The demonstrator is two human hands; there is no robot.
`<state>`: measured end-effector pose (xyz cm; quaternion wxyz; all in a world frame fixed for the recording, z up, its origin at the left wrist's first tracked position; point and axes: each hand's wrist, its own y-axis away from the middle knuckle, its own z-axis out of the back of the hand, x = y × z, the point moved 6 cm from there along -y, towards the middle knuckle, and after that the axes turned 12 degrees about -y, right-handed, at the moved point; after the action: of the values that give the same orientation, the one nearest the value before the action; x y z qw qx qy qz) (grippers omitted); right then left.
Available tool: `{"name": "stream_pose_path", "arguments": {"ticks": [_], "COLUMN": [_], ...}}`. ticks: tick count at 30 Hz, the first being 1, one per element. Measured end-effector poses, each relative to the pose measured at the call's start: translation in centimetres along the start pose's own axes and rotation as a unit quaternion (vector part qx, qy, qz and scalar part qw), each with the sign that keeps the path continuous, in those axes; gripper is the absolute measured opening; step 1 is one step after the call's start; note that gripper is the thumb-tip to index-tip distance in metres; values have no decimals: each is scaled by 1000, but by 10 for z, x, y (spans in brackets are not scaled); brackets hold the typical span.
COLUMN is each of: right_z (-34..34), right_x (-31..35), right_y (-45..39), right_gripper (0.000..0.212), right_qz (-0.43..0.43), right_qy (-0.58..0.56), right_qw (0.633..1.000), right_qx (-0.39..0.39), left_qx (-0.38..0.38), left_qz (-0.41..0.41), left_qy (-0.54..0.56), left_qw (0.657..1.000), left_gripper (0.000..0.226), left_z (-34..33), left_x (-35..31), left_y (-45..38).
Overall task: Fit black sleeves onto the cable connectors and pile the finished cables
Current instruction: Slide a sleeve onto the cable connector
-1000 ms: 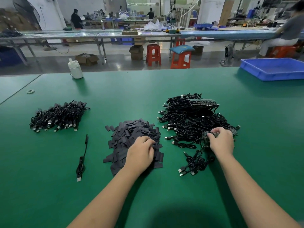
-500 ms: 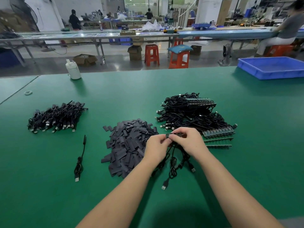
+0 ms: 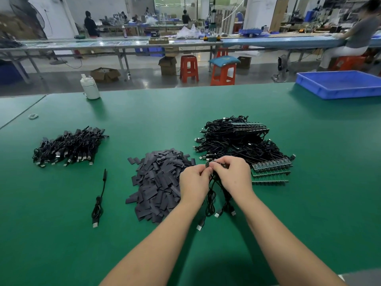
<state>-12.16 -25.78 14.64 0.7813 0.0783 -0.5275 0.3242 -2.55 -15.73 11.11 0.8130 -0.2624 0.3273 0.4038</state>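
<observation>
My left hand (image 3: 193, 182) and my right hand (image 3: 233, 174) meet above the green table (image 3: 206, 104) and pinch one strip of cable connectors (image 3: 215, 163). Its black cables (image 3: 214, 201) hang down to the table, with USB plugs at their ends. To the left lies a heap of flat black sleeves (image 3: 158, 182). Behind my hands sits a big pile of unsleeved cables (image 3: 237, 141) with green connector strips (image 3: 272, 168) at its right. A pile of finished cables (image 3: 68, 147) lies at the far left. One single cable (image 3: 99, 201) lies apart, in front of that pile.
A blue tray (image 3: 340, 83) stands at the back right corner. A white bottle (image 3: 89, 87) stands at the far edge on the left, with a small ring (image 3: 33, 116) nearby. Beyond the table are red stools, benches and other people.
My left hand left the sleeve heap and my right hand drew a strip of cables out of the big pile. Both hands now meet on the strip's connectors.
</observation>
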Motion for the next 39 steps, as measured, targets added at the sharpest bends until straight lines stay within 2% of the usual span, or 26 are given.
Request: {"name": "stream_pose_path", "arguments": {"ticks": [3, 5, 7, 9, 11, 13, 15, 17, 19, 22, 24, 26, 28, 30, 31, 32, 33, 34, 35, 36, 38, 39], "right_z": [14, 22, 26, 33, 44, 57, 68, 75, 76, 69, 63, 62, 62, 63, 61, 55, 46, 32, 14, -3, -24, -29], "right_x": [-3, -5, -4, -2, -5, -15, -31, -45, -61, -80, -89, -94, -100, -93, -82, -69, -56, -45, -35, -24, -9, -5], "right_y": [-9, -13, -10, -10, -16, -25, -34, -40, -48, -58, -64, -68, -70, -70, -68, -65, -60, -52, -39, -27, -7, -1], "right_gripper": [6, 5, 4, 15, 18, 6, 5, 5, 10, 16, 24, 35, 51, 60, 58, 51, 43, 37, 37, 38, 30, 25], "right_qz": [6, -16, -36, -55, -73, -91, -107, -126, -146, -145, -130, -123, -116, -49, 0, 33, 25, -27, -87, -128, -145, -127], "right_qy": [-80, -158, -269, -398, -507, -581, -600, -566, -473, -302, -171, -42, 67, 161, 179, 159, 85, -32, -159, -261, -347, -349], "right_qw": [996, 983, 947, 895, 845, 806, 793, 814, 867, 942, 977, 991, 991, 986, 984, 986, 996, 998, 975, 937, 887, 885], "right_qx": [23, 91, 170, 192, 151, 71, -9, -48, -55, -19, 1, 11, 19, -2, -19, -21, 3, 56, 131, 195, 267, 280], "left_qx": [-20, -38, -45, -50, -48, -53, -69, -69, -47, -17, -8, 5, 24, 39, 46, 55, 60, 64, 67, 72, 72, 61], "left_qz": [41, 68, 93, 112, 127, 149, 163, 161, 145, 121, 109, 91, 53, -1, -21, -33, -41, -42, -34, -20, 2, -3], "left_qy": [72, 118, 197, 273, 350, 443, 498, 501, 487, 426, 380, 340, 259, 168, 156, 162, 166, 171, 177, 192, 212, 193], "left_qw": [996, 990, 975, 954, 927, 882, 849, 848, 860, 897, 918, 936, 964, 985, 987, 985, 983, 982, 981, 979, 975, 979], "left_gripper": [34, 29, 22, 19, 17, 13, 12, 13, 14, 18, 22, 24, 21, 18, 10, 3, 2, 4, 6, 9, 13, 14], "left_z": [14, 28, 38, 44, 47, 52, 60, 65, 66, 66, 66, 67, 67, 67, 66, 64, 61, 57, 54, 50, 44, 43], "left_x": [9, 20, 30, 37, 40, 44, 49, 49, 46, 41, 36, 31, 26, 17, 14, 9, 6, 3, 2, 2, 5, 7], "left_y": [-11, -22, -33, -40, -44, -46, -47, -46, -45, -42, -39, -36, -32, -27, -26, -24, -23, -22, -21, -19, -18, -19]}}
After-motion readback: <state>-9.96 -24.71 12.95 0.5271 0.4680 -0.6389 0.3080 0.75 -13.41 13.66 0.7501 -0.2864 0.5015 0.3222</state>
